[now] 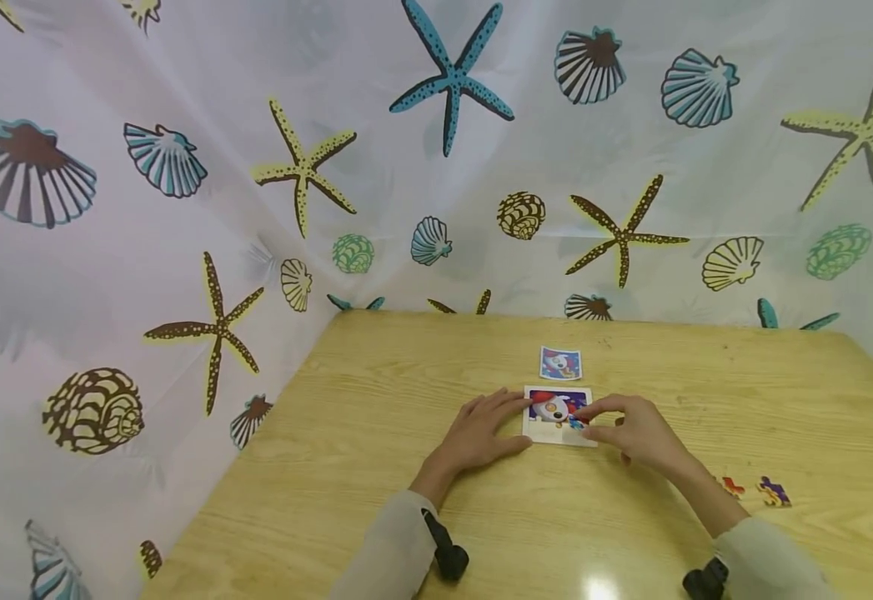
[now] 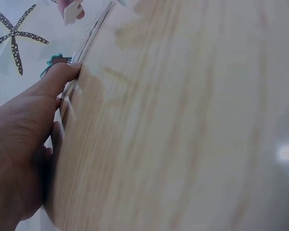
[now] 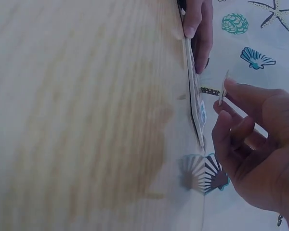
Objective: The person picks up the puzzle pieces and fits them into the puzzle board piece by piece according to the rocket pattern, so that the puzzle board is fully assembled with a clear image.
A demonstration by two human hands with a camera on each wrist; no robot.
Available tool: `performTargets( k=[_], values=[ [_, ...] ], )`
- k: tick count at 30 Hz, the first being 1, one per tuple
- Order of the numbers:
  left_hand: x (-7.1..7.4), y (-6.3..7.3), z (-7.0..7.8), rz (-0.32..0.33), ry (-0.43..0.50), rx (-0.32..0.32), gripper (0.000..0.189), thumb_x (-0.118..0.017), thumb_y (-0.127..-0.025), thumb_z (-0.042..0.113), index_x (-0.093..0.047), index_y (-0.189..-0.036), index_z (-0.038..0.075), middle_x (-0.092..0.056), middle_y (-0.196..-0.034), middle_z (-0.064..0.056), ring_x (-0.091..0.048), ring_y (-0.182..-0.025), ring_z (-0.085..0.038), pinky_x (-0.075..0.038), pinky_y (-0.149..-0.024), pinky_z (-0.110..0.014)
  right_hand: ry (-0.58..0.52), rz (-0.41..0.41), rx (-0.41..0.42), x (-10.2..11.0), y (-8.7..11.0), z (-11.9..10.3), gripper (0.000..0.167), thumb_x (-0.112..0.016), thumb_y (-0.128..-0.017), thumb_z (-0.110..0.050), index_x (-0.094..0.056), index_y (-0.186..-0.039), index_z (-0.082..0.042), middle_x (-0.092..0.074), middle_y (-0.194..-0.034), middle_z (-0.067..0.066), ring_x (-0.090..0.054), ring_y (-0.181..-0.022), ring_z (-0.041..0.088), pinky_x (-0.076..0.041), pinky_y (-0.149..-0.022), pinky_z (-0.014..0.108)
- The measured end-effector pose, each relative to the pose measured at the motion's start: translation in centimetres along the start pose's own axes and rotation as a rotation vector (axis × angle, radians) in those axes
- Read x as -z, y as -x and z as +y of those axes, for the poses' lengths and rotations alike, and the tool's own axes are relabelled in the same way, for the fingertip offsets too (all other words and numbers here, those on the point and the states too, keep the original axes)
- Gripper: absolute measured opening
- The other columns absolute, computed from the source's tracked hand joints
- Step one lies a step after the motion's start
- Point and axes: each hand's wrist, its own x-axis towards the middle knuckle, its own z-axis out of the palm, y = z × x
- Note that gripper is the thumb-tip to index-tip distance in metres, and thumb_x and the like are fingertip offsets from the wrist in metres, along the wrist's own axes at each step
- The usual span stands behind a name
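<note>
A small jigsaw puzzle in a white frame lies on the table, its upper part filled with a picture of a white character in red. My left hand rests at the frame's left side, fingers extended and thumb against the edge. Over the frame's right part, my right hand pinches a puzzle piece between thumb and fingertips. That piece is held above the board, seen edge-on in the right wrist view. The lower part of the frame shows bare white.
Beyond the frame lies a small picture card with a similar image. Two loose groups of puzzle pieces, a red one and a purple one, sit beside my right forearm. A shell-and-starfish curtain borders the wooden table.
</note>
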Motion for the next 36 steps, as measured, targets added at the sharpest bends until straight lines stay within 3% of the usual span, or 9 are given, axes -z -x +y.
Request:
performTargets(
  k=[5, 9, 12, 16, 27, 36],
  values=[
    [-0.2, -0.3, 0.2, -0.014, 0.002, 0.013, 0.067, -0.060, -0.101, 0.055, -0.043, -0.160, 0.031, -0.034, -0.168, 0.009, -0.018, -0.159, -0.016, -0.015, -0.127, -0.050, 0.051, 0.010, -0.011, -1.3, -1.1, -0.1, 0.016, -0.080, -0.092, -0.017, -0.083, -0.107, -0.013, -0.073, -0.121, 0.017, -0.037, -0.045, 0.008, -0.038, -0.045, 0.025],
    [-0.3, -0.3, 0.3, -0.015, 0.001, 0.010, 0.067, -0.060, -0.101, 0.055, -0.042, -0.161, 0.030, -0.033, -0.168, 0.008, -0.019, -0.159, -0.017, -0.015, -0.127, -0.050, 0.092, 0.023, -0.010, -2.0, -1.7, -0.4, 0.015, -0.082, -0.090, -0.017, -0.084, -0.104, -0.013, -0.077, -0.112, 0.011, -0.051, -0.069, 0.015, -0.042, -0.062, 0.028],
    [-0.2, -0.3, 0.4, -0.010, 0.004, 0.007, 0.067, -0.060, -0.101, 0.055, -0.042, -0.161, 0.030, -0.033, -0.168, 0.008, -0.019, -0.159, -0.017, -0.015, -0.127, -0.050, 0.118, 0.033, 0.011, -2.5, -2.0, -0.6, 0.014, -0.082, -0.090, -0.016, -0.084, -0.104, -0.012, -0.079, -0.105, 0.007, -0.065, -0.093, 0.023, -0.051, -0.080, 0.038],
    [-0.2, -0.2, 0.5, -0.007, 0.013, 0.013, 0.066, -0.061, -0.101, 0.053, -0.043, -0.160, 0.030, -0.034, -0.168, 0.007, -0.019, -0.159, -0.017, -0.015, -0.127, -0.051, 0.127, 0.037, 0.043, -3.1, -2.4, -0.9, 0.014, -0.082, -0.090, -0.015, -0.084, -0.102, -0.010, -0.079, -0.103, 0.006, -0.069, -0.106, 0.030, -0.053, -0.096, 0.052],
    [-0.3, -0.1, 0.3, 0.000, 0.019, 0.019, 0.066, -0.061, -0.101, 0.052, -0.043, -0.160, 0.029, -0.034, -0.168, 0.006, -0.021, -0.159, -0.018, -0.016, -0.127, -0.052, 0.193, 0.020, 0.042, -4.2, -3.2, -1.9, 0.012, -0.083, -0.089, -0.016, -0.084, -0.100, -0.013, -0.078, -0.109, 0.005, -0.067, -0.115, 0.032, -0.051, -0.101, 0.054],
    [-0.2, -0.3, 0.1, -0.001, 0.010, 0.015, 0.066, -0.061, -0.101, 0.052, -0.042, -0.161, 0.030, -0.034, -0.168, 0.007, -0.020, -0.159, -0.018, -0.015, -0.127, -0.050, 0.296, 0.017, 0.070, -4.8, -3.6, -1.8, 0.010, -0.082, -0.088, -0.014, -0.084, -0.099, -0.014, -0.078, -0.102, 0.000, -0.070, -0.095, 0.019, -0.056, -0.082, 0.043]
  ],
)
